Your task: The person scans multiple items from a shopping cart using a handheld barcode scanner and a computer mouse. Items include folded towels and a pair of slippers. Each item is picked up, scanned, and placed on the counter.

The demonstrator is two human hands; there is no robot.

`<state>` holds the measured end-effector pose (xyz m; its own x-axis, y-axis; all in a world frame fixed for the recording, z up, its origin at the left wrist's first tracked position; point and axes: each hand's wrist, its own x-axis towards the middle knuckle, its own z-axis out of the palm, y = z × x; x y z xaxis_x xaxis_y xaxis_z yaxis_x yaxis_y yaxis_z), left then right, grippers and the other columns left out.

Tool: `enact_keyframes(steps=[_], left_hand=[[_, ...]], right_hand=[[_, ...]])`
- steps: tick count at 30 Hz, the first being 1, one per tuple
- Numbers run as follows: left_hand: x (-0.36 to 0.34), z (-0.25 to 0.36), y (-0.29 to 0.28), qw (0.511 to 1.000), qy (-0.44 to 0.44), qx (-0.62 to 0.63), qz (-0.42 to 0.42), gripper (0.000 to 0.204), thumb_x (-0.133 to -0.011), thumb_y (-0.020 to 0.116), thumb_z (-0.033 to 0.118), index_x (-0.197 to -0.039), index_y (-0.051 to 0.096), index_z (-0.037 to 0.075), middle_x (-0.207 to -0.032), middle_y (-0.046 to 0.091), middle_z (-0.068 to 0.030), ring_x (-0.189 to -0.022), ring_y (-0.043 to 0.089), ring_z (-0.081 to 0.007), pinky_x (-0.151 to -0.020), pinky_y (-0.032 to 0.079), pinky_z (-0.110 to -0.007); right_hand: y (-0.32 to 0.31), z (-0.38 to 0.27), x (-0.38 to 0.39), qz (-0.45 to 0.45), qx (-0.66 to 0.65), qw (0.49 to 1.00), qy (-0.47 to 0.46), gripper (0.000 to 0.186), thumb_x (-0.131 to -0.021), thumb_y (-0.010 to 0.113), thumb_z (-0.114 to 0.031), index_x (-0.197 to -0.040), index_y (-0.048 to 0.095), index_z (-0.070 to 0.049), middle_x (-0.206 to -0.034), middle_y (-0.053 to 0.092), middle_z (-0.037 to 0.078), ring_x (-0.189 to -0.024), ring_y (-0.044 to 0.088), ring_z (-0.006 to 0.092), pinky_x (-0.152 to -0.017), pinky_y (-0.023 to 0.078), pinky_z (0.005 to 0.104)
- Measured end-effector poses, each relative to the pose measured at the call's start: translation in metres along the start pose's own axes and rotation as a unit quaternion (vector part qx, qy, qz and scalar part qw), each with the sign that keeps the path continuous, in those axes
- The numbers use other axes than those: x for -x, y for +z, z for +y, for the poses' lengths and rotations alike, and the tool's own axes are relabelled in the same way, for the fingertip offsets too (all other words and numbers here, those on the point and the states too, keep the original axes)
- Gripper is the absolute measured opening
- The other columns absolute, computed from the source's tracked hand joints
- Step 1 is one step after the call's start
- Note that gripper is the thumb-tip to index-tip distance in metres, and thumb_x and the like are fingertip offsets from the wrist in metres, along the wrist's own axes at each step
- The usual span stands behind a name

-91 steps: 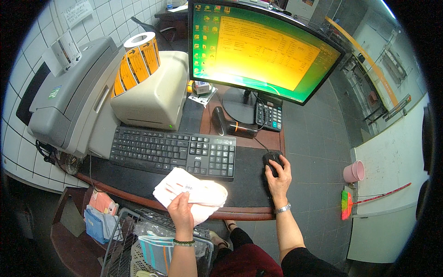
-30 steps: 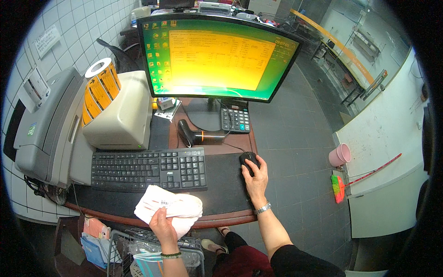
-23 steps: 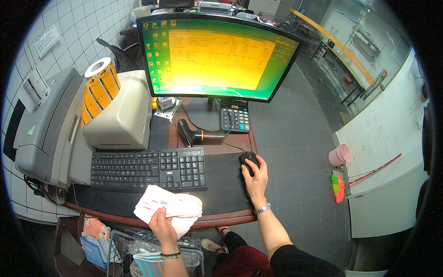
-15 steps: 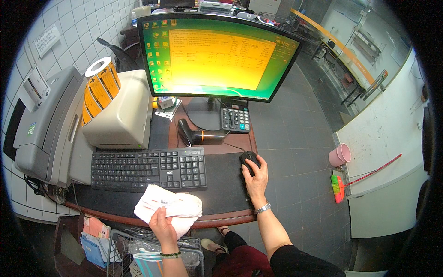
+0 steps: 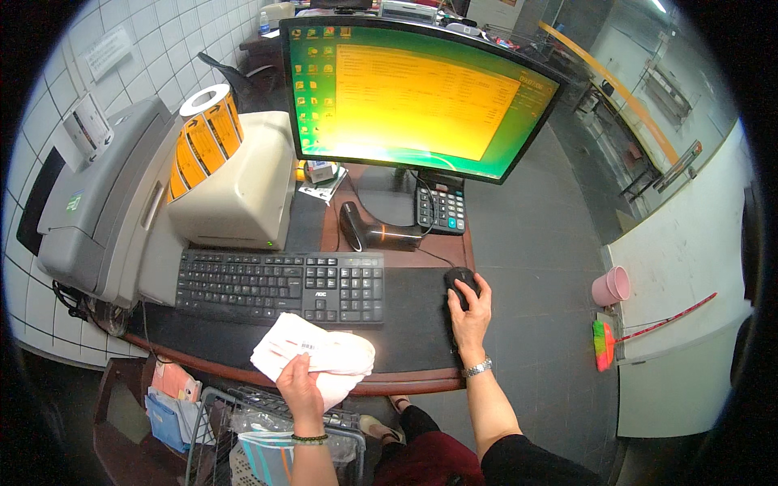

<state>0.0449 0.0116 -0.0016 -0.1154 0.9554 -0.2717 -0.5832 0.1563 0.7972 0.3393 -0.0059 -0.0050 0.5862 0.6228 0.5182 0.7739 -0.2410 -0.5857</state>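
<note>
My left hand point(image 5: 300, 389) pinches a folded pale pink cloth point(image 5: 332, 348) with a barcode label, above the desk's front edge. My right hand point(image 5: 470, 316) rests on a black mouse point(image 5: 454, 277) at the right end of the dark mat point(image 5: 417, 324). A black keyboard point(image 5: 243, 279) lies just beyond the cloth. Behind it are a black handheld scanner point(image 5: 381, 235), a calculator point(image 5: 446, 211) and a large monitor point(image 5: 413, 97) with a yellow window on a green screen.
At left stand a grey printer point(image 5: 105, 202) and a beige machine point(image 5: 243, 194) with a roll of orange labels point(image 5: 207, 142). A wire trolley point(image 5: 211, 413) holding packaged items is below the desk's edge. At right are a pink bucket point(image 5: 608, 287) and a broom point(image 5: 604, 344).
The camera's view has shifted over the three seconds and again slightly in the last half second. My hands keep their holds on the cloth and mouse, with little visible movement relative to the desk.
</note>
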Motion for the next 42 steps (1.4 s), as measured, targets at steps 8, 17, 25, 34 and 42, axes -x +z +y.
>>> enact_keyframes(steps=[8,17,25,34,42], left_hand=[[0.0021,0.0015,0.0009,1.000,0.002,-0.018,-0.006,0.016,-0.090,0.055,0.007,-0.091,0.059,-0.007,-0.095,0.061,-0.0117,-0.090,0.061,-0.0206,-0.084,0.053,-0.036],[0.0007,-0.0008,-0.0001,1.000,0.011,-0.015,-0.009,0.015,-0.091,0.055,0.007,-0.092,0.060,-0.008,-0.094,0.061,-0.0122,-0.089,0.062,-0.0207,-0.082,0.054,-0.035],[0.0026,0.0034,0.0048,1.000,0.009,0.001,-0.006,0.015,-0.091,0.056,0.004,-0.092,0.060,-0.010,-0.094,0.060,-0.0106,-0.086,0.060,-0.0169,-0.078,0.054,-0.031],[0.0034,0.0045,0.0059,1.000,0.012,0.008,-0.016,0.016,-0.091,0.055,0.004,-0.093,0.060,-0.012,-0.095,0.060,-0.0122,-0.087,0.060,-0.0183,-0.079,0.054,-0.033],[0.0025,0.0036,0.0035,1.000,0.006,0.001,-0.010,0.016,-0.091,0.054,0.002,-0.094,0.059,-0.012,-0.096,0.060,-0.0120,-0.088,0.060,-0.0176,-0.080,0.054,-0.032]], right_hand=[[0.0005,0.0023,0.0001,-0.004,-0.009,1.000,0.008,0.024,-0.079,0.072,-0.015,-0.102,0.069,-0.008,-0.126,0.052,0.018,-0.113,0.054,0.0335,-0.093,0.047,0.0405],[-0.0009,0.0010,-0.0001,-0.013,-0.007,1.000,0.013,0.023,-0.079,0.072,-0.015,-0.102,0.069,-0.008,-0.126,0.052,0.017,-0.114,0.054,0.0335,-0.094,0.047,0.0412],[-0.0001,0.0016,0.0000,-0.011,-0.005,1.000,0.002,0.024,-0.079,0.071,-0.015,-0.102,0.069,-0.008,-0.126,0.052,0.018,-0.115,0.053,0.0334,-0.094,0.046,0.0410],[-0.0003,0.0012,0.0001,-0.013,-0.003,1.000,0.005,0.024,-0.080,0.071,-0.015,-0.102,0.069,-0.008,-0.128,0.051,0.017,-0.115,0.053,0.0336,-0.094,0.047,0.0413],[-0.0001,0.0022,0.0003,-0.010,-0.003,1.000,0.001,0.024,-0.079,0.072,-0.015,-0.101,0.069,-0.009,-0.127,0.052,0.018,-0.114,0.054,0.0339,-0.093,0.047,0.0412]])
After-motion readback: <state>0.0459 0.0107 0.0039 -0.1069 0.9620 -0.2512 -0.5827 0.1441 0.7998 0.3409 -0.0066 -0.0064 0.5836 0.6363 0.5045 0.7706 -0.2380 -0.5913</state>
